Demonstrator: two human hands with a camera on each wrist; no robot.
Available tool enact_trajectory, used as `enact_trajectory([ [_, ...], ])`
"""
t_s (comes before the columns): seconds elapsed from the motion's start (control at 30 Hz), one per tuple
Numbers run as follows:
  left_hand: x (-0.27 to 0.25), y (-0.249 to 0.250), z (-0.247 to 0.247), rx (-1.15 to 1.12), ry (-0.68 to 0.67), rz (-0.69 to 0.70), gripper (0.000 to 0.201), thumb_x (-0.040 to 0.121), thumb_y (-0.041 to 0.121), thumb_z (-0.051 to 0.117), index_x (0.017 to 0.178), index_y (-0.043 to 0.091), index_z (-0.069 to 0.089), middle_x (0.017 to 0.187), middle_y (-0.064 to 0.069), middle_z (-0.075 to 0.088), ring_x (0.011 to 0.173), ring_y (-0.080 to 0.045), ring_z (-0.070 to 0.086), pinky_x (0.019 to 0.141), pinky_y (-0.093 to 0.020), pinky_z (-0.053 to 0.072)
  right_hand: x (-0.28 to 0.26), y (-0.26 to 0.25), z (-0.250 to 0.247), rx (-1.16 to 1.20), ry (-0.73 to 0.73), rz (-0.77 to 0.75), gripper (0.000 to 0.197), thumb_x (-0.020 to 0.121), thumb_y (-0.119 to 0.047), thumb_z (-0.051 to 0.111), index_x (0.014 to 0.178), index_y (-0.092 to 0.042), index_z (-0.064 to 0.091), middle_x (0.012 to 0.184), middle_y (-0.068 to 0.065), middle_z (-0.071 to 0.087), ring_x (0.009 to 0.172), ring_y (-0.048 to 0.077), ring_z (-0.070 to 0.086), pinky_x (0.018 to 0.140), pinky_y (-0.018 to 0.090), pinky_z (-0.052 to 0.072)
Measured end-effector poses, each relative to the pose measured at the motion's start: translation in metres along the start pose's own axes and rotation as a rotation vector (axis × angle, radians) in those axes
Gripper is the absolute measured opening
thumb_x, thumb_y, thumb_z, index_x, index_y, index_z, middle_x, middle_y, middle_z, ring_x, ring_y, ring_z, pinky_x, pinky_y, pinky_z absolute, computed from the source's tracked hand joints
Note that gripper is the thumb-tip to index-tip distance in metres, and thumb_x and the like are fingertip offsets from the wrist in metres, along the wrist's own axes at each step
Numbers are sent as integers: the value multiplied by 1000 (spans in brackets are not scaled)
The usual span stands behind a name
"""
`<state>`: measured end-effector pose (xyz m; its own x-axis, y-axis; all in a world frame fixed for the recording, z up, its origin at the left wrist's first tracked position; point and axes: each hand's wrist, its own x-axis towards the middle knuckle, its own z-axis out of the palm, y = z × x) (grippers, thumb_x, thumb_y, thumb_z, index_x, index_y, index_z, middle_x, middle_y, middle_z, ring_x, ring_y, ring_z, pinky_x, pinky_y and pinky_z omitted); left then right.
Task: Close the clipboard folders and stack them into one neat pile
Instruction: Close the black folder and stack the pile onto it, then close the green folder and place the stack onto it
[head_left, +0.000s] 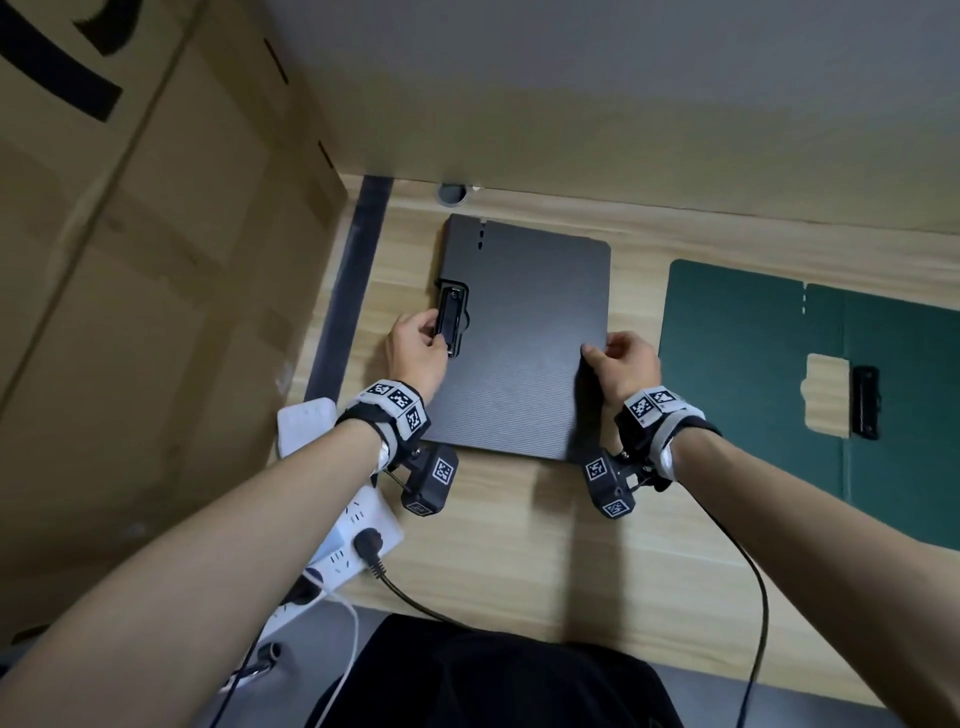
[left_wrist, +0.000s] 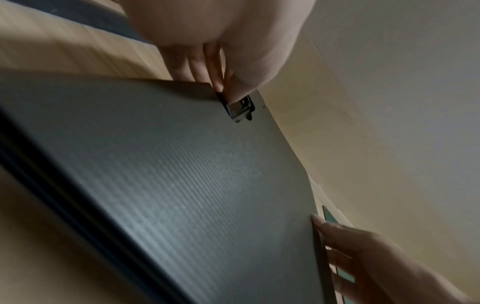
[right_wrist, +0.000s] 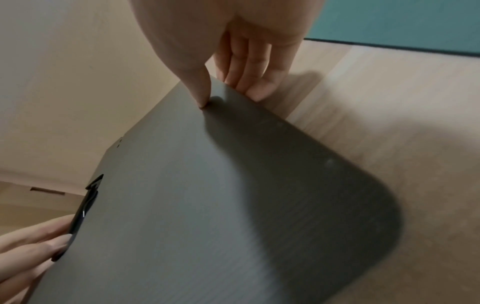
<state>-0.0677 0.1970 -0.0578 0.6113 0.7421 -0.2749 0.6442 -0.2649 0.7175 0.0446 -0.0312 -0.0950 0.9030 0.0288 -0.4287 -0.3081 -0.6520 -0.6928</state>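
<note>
A dark grey clipboard folder (head_left: 519, 338) lies closed on the wooden desk (head_left: 509, 545), its black clip (head_left: 451, 322) at the left edge. My left hand (head_left: 418, 351) pinches that clip (left_wrist: 240, 109) between thumb and fingers. My right hand (head_left: 621, 361) grips the folder's right edge, thumb (right_wrist: 200, 92) on top and fingers (right_wrist: 249, 82) curled under the edge. The folder (right_wrist: 207, 205) looks slightly lifted at that side. A green clipboard folder (head_left: 779, 384) lies open flat to the right, its black clip (head_left: 866, 402) showing.
A large cardboard box (head_left: 145, 291) stands at the left. White power strips (head_left: 358, 540) with a black plug and cables lie at the desk's left front. A beige wall panel (head_left: 623, 130) runs behind the desk. A cable hole (head_left: 453, 193) sits at the back edge.
</note>
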Motion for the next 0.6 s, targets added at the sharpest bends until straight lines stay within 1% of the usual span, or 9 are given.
enact_trajectory([
  [0.1,0,1,2,26,18,18,38,90,3,61,126,14,64,105,-8,65,81,-13,56,74,-18,41,3,3,0,-24,-41,-4,41,80,-36,76,112,-16,63,100,-3,67,95,18,65,93,36,53],
  [0.17,0,2,4,30,30,30,37,89,2,61,125,13,65,105,-6,63,82,-14,56,75,-18,42,3,4,0,-38,-53,-22,40,79,-36,76,111,-16,62,98,-5,66,95,19,65,91,36,53],
  [0.23,0,2,5,48,39,50,37,89,-1,60,123,12,65,109,-3,58,82,-15,56,77,-17,44,4,5,1,-50,-68,-43,39,79,-35,76,111,-17,63,99,-4,68,95,19,66,91,36,53],
  [0.3,0,1,6,54,48,61,36,88,-4,60,121,10,67,116,-2,52,83,-16,57,79,-19,49,7,7,1,-53,-88,-68,38,79,-35,76,111,-17,64,103,-2,70,95,20,67,91,37,54],
  [0.4,0,1,6,88,61,63,36,88,-4,59,120,11,66,122,-5,51,84,-14,57,78,-17,45,8,12,-4,-56,-100,-114,37,80,-32,75,112,-16,66,105,0,70,93,18,65,90,33,52],
  [0.43,-1,2,7,99,65,65,37,88,-4,58,121,11,66,122,-6,51,88,-14,56,81,-17,45,8,14,-6,-47,-93,-122,35,80,-29,75,112,-17,66,104,0,70,92,17,64,90,32,51],
  [0.47,-4,4,7,111,75,68,39,87,-4,58,122,11,64,123,-6,51,95,-15,56,87,-19,45,8,16,-9,-33,-81,-126,32,81,-27,75,110,-19,66,102,0,69,92,16,64,91,32,51],
  [0.53,-10,9,12,140,115,91,44,85,-4,57,125,12,61,126,-8,50,115,-20,50,95,-21,37,8,24,-19,22,-59,-126,24,82,-23,73,105,-23,67,96,-4,69,92,16,66,92,36,53],
  [0.6,-18,17,22,154,144,139,49,82,-4,56,128,12,57,129,-9,49,125,-24,41,97,-21,30,8,35,-34,80,-42,-126,20,83,-18,69,100,-26,66,92,-5,68,91,18,67,92,41,54],
])
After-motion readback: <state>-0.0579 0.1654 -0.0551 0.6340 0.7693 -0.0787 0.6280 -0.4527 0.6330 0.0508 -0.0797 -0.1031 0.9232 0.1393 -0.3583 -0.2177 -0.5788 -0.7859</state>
